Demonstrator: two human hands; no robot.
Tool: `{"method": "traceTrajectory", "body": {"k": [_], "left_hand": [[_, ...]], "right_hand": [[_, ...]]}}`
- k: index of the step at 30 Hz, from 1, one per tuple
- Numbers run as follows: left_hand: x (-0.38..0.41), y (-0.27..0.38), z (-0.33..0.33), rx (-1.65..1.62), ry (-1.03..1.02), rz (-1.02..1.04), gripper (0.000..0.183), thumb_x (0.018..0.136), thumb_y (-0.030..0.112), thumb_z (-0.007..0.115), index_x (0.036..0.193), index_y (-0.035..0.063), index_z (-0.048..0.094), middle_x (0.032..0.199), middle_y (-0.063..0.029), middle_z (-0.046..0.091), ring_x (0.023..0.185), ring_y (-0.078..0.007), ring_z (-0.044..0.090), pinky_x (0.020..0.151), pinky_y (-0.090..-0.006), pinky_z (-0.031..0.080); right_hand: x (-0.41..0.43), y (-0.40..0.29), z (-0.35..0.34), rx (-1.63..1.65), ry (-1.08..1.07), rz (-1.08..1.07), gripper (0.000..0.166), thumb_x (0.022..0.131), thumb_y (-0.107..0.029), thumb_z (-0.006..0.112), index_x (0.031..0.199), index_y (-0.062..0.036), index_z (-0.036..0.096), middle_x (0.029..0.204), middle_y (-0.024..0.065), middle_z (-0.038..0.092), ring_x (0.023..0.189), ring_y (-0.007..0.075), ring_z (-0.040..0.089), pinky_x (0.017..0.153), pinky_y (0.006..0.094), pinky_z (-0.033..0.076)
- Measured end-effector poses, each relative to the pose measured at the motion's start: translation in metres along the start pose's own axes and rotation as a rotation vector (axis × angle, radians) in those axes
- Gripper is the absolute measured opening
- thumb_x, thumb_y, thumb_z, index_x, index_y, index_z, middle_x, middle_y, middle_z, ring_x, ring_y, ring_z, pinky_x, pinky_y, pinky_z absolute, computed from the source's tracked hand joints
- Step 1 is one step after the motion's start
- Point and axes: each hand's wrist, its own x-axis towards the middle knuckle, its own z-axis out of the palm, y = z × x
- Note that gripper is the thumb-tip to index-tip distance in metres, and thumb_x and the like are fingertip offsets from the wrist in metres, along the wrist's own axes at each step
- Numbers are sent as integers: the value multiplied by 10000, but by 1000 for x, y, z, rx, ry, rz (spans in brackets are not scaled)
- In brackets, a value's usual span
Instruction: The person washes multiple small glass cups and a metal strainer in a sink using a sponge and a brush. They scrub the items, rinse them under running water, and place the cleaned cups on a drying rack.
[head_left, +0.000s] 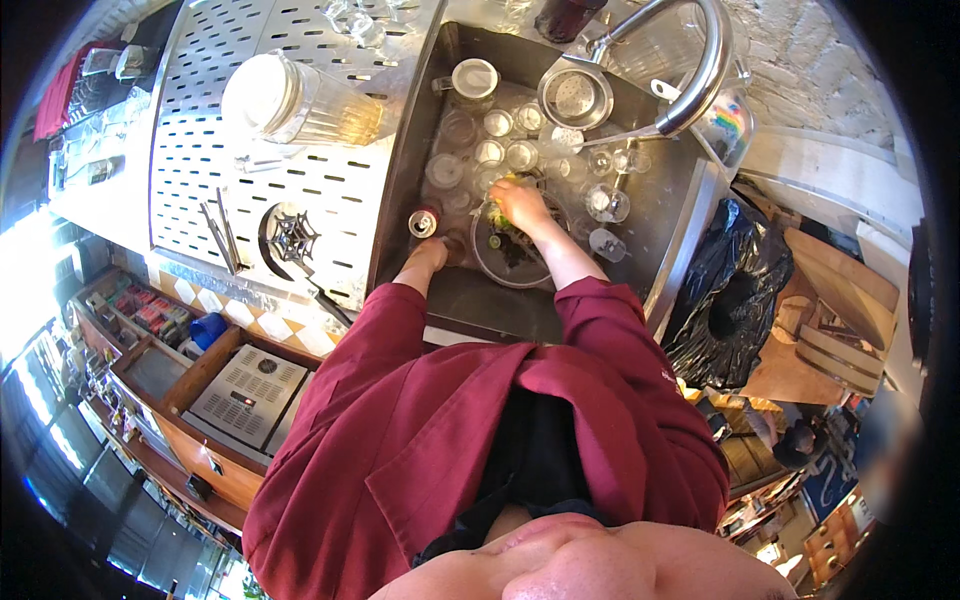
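Note:
A deep metal sink (517, 311) lies before me with several drinking glasses standing in it. My right hand (521, 202) reaches over a round clear bowl (517, 281) that holds lime pieces and dark wet scraps. A bit of yellow shows at its fingertips; whether they grip it cannot be made out. On the sink's left side, my left hand (427, 256) is low beside a glass (454, 246), its fingers mostly hidden. Just above that hand stands an opened drink can (423, 223). A glass mug (475, 79) is at the far left corner of the sink.
A curved metal faucet (712, 67) arches over the right side, near a metal strainer cup (576, 96). Left, a slotted drainboard (330, 187) carries a lidded pitcher (300, 97), a cocktail strainer (292, 236) and a knife (330, 304). A black bin bag (727, 300) sits right.

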Motion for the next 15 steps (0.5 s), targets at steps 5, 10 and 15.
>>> {"method": "traceTrajectory", "body": {"k": [5,10,15], "left_hand": [[-24,23,-25,310,-95,87,298,844,157,497,1017,-10,675,1100,-242,618,1040,-364,608,880,-429,482],[-90,38,-51,94,31,53,337,850,257,494,953,0,684,1132,-235,606,1069,-358,588,904,-435,466],[-134,31,-59,-12,358,465,255,795,186,538,822,-35,664,1316,-195,503,1117,-322,545,928,-386,443]], "right_hand": [[9,-6,23,-111,42,-79,184,796,-115,525,941,-124,637,1004,56,608,859,290,635,725,401,511],[28,3,46,-198,-35,-43,192,812,-141,525,961,-129,646,991,56,609,863,277,637,733,394,513],[26,-1,25,-68,-112,49,222,849,-166,518,1042,-141,626,989,55,612,853,274,639,702,407,509]]}}
